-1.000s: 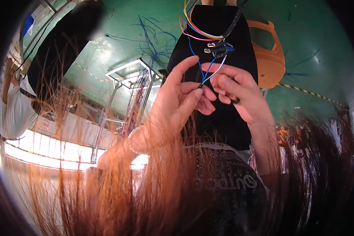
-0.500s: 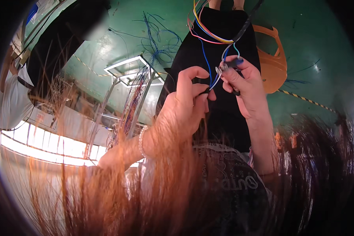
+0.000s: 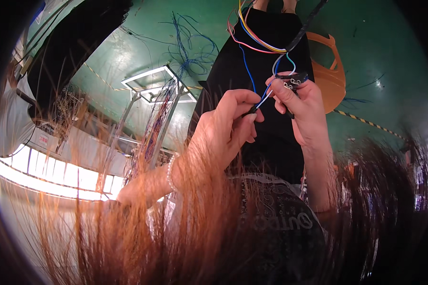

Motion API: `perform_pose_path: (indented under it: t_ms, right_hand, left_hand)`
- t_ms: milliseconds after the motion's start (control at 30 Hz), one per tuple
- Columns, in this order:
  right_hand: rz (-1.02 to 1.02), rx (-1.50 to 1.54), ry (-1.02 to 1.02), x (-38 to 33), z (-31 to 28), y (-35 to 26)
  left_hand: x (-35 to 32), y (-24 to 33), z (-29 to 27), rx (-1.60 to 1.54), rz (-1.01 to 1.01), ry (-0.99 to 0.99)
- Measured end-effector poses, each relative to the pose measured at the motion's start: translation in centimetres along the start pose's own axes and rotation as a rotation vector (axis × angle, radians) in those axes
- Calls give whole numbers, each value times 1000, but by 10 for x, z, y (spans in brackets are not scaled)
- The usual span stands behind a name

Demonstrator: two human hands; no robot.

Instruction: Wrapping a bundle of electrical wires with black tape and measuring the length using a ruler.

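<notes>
Just above the left hand's grip, a thin wire runs up from the pinched fingertips to a small black connector, itself clamped in the right hand's grip, with coloured wires rising beyond over the green floor.

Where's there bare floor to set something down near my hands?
Bare green floor lies right of the orange stool, above the striped tape line. Crowded: the left hand and right hand pinch coloured wires; loose blue wires litter the floor by the metal frame.
</notes>
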State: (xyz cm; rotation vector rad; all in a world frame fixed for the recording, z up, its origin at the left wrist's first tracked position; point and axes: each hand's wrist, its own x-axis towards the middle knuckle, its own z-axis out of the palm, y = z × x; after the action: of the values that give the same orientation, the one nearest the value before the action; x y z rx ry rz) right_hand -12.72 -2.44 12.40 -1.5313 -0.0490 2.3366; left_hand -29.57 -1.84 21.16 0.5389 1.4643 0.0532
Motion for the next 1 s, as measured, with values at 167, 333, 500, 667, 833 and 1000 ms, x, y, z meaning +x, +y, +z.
perform_pose_path:
  t_ms: [167, 333, 500, 667, 833, 1000]
  right_hand:
    - [-10, -7, -13, -1, 1, 3]
    - [199, 10, -60, -10, 3, 0]
    - [274, 276, -228, 3, 6, -2]
    - [119, -102, -50, 5, 7, -2]
    - [125, -12, -109, 5, 11, -3]
    - [233, 194, -316, 18, -10, 1]
  left_hand:
    - [1, -5, -2, -27, -11, -5]
    - [2, -1, -4, -141, -112, 12]
    - [0, -1, -7, -191, -188, -28]
    - [8, -5, -18, -266, -270, -138]
    - [6, -13, -16, -205, -257, -160]
    - [-1, -28, -19, 22, -232, -134]
